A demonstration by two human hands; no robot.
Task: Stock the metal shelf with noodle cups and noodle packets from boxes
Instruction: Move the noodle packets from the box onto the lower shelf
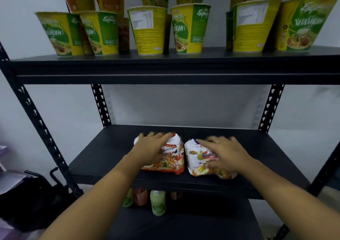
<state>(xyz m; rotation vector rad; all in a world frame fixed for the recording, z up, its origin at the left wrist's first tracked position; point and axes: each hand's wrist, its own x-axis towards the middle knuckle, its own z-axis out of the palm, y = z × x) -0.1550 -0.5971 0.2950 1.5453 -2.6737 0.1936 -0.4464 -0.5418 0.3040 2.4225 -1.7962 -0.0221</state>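
Two noodle packets are seen lying side by side, just apart, on the middle board (103, 157) of the metal shelf. The left packet (173, 158) is grasped by the left hand (150, 147), whose fingers are curled over its far end. The right packet (196, 158) is held by the right hand (226, 153), with fingers spread across its top and the thumb pressed to its near face. The fingertips of both hands are blurred. Green-and-yellow cups (149, 29) are stood in a row on the top board (165, 68), with more stacked above them. Bottles (157, 203) are noted on the board below. A black bag (33, 199) is observed left of the shelf
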